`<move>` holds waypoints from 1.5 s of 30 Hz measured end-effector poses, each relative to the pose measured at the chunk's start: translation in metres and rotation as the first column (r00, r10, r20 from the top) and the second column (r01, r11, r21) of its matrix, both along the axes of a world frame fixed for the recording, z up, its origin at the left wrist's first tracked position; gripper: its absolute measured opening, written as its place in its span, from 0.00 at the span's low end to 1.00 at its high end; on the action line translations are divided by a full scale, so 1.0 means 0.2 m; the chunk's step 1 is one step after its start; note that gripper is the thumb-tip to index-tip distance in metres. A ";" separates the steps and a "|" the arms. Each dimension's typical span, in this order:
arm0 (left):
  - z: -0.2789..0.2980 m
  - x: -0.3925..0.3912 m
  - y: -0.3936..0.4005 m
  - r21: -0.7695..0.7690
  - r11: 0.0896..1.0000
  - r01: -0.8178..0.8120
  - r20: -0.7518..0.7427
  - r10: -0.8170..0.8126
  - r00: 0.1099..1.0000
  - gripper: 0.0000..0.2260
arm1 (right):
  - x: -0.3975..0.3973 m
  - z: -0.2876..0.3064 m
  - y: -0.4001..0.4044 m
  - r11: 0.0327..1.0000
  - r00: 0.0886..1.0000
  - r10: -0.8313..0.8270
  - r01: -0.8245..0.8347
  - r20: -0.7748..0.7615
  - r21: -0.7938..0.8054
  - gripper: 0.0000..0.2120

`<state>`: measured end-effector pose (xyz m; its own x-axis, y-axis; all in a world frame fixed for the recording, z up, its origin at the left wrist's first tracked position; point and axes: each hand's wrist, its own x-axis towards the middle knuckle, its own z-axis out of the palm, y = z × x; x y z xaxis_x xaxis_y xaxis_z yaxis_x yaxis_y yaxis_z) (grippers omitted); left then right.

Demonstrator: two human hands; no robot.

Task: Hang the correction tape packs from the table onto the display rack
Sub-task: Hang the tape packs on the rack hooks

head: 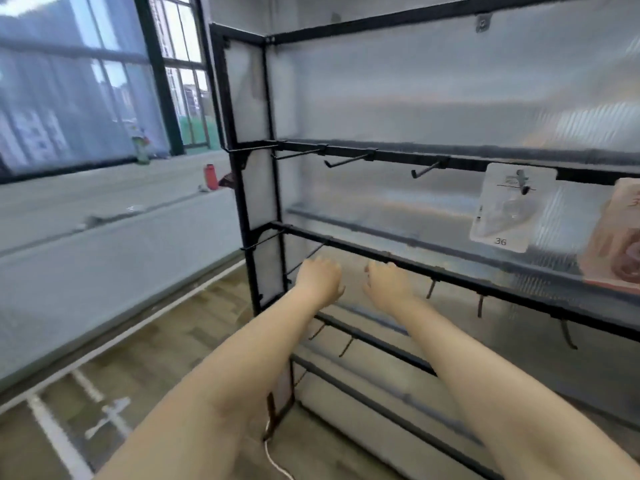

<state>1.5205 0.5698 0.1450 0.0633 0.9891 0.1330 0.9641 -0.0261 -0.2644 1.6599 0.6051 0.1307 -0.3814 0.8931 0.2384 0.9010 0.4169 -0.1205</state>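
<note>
While both bare forearms reach forward, the left hand (320,279) and the right hand (388,284) hover side by side in front of the black display rack (242,188), near its second crossbar (450,273). Both hands hold nothing; the fingers are loosely bent and point away from the camera, so the fingertips are only partly visible. The two hands are close together but apart, and I cannot tell if the right hand touches the bar.

One correction tape pack (512,207), with a white card and a clear blister, hangs on a hook of the upper crossbar (381,155), on the right part of the rack, well apart from the hands. The number 36 is printed near its lower edge. Just beside it, at the right border of the view, is a pink package (616,237), blurred and cut off by the edge. Three hooks (349,159) on the upper crossbar to the left of the pack carry nothing. The table is not in view.

Behind the rack is a translucent ribbed panel. To the left are large windows (69,81), and a red bottle (211,176) stands on the grey ledge below them. A white cable (277,462) lies on the floor near the foot of the rack.
</note>
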 end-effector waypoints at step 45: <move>-0.27 -5.05 -2.37 -0.175 0.205 -0.963 0.110 0.976 0.188 0.21 | -5.78 -0.35 -1.62 0.344 0.355 0.934 -0.878 0.030 -0.332 0.15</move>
